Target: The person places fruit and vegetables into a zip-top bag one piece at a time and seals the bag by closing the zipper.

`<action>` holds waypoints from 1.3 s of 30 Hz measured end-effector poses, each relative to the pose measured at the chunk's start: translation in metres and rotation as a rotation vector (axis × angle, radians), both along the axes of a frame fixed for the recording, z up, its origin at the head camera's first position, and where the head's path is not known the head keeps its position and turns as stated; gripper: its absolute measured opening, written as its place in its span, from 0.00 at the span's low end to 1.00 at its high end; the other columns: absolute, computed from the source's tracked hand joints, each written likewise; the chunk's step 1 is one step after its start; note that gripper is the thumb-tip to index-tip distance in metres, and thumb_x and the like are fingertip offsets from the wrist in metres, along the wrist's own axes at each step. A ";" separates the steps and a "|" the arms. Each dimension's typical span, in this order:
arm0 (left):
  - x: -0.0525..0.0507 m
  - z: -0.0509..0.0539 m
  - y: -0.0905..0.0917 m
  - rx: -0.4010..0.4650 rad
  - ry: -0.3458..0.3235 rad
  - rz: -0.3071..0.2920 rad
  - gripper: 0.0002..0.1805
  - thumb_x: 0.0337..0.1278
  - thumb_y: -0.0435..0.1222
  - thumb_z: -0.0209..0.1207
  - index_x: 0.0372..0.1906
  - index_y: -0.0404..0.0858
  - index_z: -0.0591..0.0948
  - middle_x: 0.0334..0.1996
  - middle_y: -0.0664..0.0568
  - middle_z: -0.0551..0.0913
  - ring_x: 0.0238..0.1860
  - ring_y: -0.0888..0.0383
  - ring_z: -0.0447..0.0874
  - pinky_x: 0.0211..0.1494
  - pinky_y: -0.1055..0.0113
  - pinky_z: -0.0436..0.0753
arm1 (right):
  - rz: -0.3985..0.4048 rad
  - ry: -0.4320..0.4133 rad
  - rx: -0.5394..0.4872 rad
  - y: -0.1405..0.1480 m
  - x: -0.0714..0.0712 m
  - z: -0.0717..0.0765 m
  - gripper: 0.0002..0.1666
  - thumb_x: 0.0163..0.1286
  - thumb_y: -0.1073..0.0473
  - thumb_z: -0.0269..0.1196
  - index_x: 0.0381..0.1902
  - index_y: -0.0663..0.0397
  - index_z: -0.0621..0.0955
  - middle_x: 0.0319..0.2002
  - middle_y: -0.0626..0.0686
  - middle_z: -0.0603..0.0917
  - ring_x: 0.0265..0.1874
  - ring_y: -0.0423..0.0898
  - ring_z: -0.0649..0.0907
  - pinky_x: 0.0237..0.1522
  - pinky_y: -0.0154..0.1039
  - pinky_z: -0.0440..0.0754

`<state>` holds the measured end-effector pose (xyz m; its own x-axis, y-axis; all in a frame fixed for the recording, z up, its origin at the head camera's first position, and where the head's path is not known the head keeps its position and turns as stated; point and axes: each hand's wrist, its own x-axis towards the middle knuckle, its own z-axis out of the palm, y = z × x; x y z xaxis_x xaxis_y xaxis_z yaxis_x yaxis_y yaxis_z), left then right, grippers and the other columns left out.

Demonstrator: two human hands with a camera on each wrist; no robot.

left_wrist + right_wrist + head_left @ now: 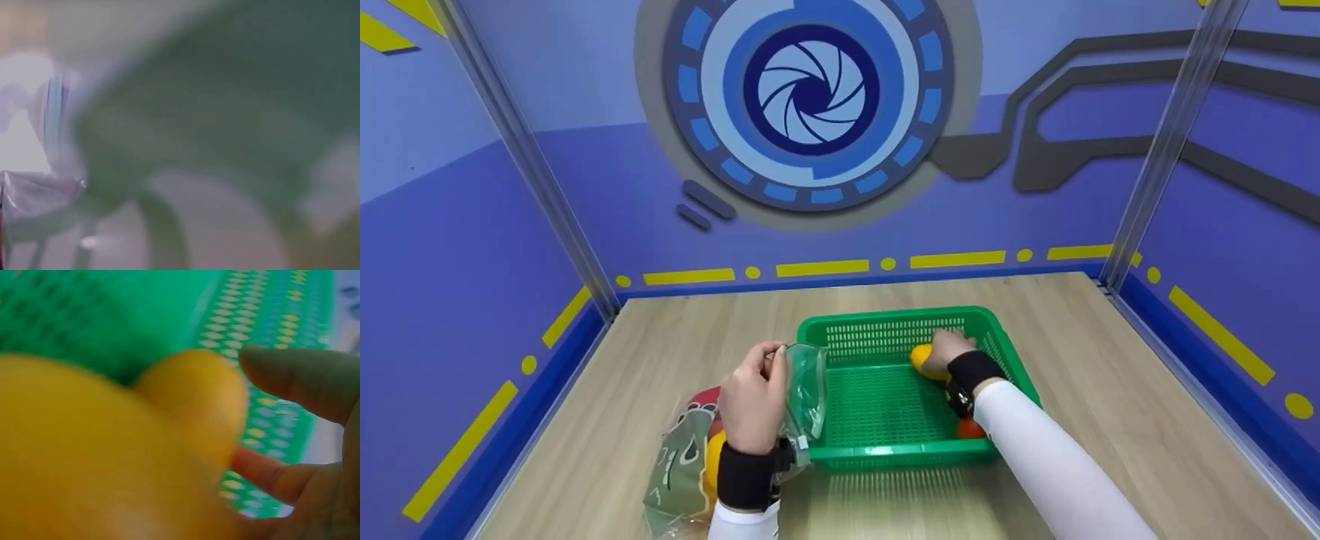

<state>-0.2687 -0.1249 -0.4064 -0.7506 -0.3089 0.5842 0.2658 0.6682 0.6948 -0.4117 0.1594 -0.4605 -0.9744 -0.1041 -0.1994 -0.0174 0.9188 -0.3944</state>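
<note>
In the head view, the left hand [753,397] pinches the rim of a clear plastic bag [679,465] with a printed design; red and yellow items show inside it. A blurred green and clear surface [197,129] fills most of the left wrist view. The right hand [951,351] is inside a green basket [885,451], over a yellow fruit [924,360]. In the right wrist view, the thumb and fingers of the right hand [304,433] stand apart at the edge of a yellow fruit [197,399]. Another large yellow surface [84,461] lies close to the camera.
A red-orange item [971,428] lies in the basket's near right corner, partly under the right forearm. The basket stands on a light wooden table [1080,330], right of the bag. Blue and purple printed panels [607,180] enclose the table at the back and sides.
</note>
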 end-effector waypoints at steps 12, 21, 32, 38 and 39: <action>0.000 0.000 -0.001 0.022 -0.017 -0.010 0.07 0.68 0.34 0.64 0.44 0.36 0.88 0.19 0.52 0.76 0.20 0.62 0.69 0.25 0.73 0.69 | 0.132 -0.013 0.122 -0.012 -0.003 -0.015 0.45 0.49 0.63 0.81 0.65 0.64 0.77 0.57 0.67 0.81 0.57 0.65 0.77 0.66 0.63 0.67; -0.001 0.000 -0.001 0.013 -0.007 -0.008 0.06 0.68 0.33 0.64 0.44 0.36 0.88 0.19 0.52 0.76 0.20 0.62 0.69 0.25 0.73 0.67 | 0.077 0.008 -0.052 -0.010 -0.003 -0.015 0.46 0.51 0.62 0.78 0.69 0.58 0.75 0.58 0.64 0.81 0.53 0.61 0.77 0.60 0.61 0.76; -0.002 -0.003 -0.001 -0.006 -0.003 0.004 0.06 0.67 0.34 0.65 0.43 0.36 0.88 0.19 0.52 0.76 0.19 0.61 0.70 0.24 0.73 0.69 | 0.098 0.091 -0.299 -0.007 -0.008 -0.012 0.44 0.58 0.58 0.74 0.71 0.60 0.72 0.61 0.64 0.80 0.52 0.57 0.80 0.57 0.56 0.79; -0.002 -0.002 -0.001 0.000 -0.005 -0.002 0.06 0.67 0.34 0.65 0.43 0.36 0.88 0.19 0.52 0.76 0.19 0.61 0.70 0.24 0.73 0.69 | 0.103 0.106 -0.366 -0.003 -0.013 -0.009 0.46 0.62 0.53 0.72 0.74 0.60 0.68 0.62 0.65 0.79 0.53 0.57 0.81 0.57 0.55 0.80; -0.002 -0.002 -0.001 0.000 -0.006 -0.002 0.06 0.67 0.34 0.65 0.43 0.36 0.88 0.19 0.52 0.76 0.19 0.61 0.70 0.24 0.73 0.69 | 0.102 0.114 -0.380 -0.003 -0.014 -0.009 0.46 0.63 0.53 0.72 0.75 0.61 0.67 0.63 0.65 0.79 0.53 0.58 0.81 0.56 0.55 0.80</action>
